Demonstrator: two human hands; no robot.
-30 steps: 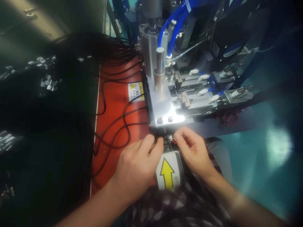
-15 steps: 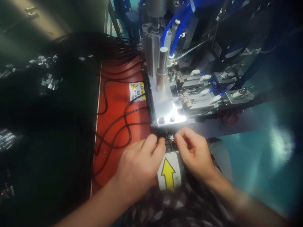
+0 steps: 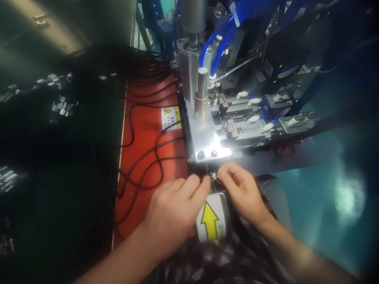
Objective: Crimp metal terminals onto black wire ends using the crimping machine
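Note:
Thin coloured wires (image 3: 217,179), red and pale ones among them, show between my two hands just below the metal plate's front edge. My right hand (image 3: 241,189) pinches their ends between thumb and forefinger. From the other side my left hand (image 3: 177,209) is closed with thumb and forefinger together at the cable end that these wires come out of; its fingers hide most of that cable. Close under the fingertips is a dark fixture, partly covered. Below it a white label with a yellow arrow (image 3: 210,223) sits on a rounded block near my body.
Black cables (image 3: 158,152) run across the red surface (image 3: 142,138) on the left, beside a warning label (image 3: 171,118). A shiny metal plate (image 3: 204,136) carries an upright cylinder. Pneumatic slides (image 3: 248,122) with blue hoses (image 3: 220,53) extend right. Dark cable bundles lie far left.
My left fingertips have shifted slightly right, closer to the right hand and over the cable end. The whole view has moved a little. Both hands stay pinched.

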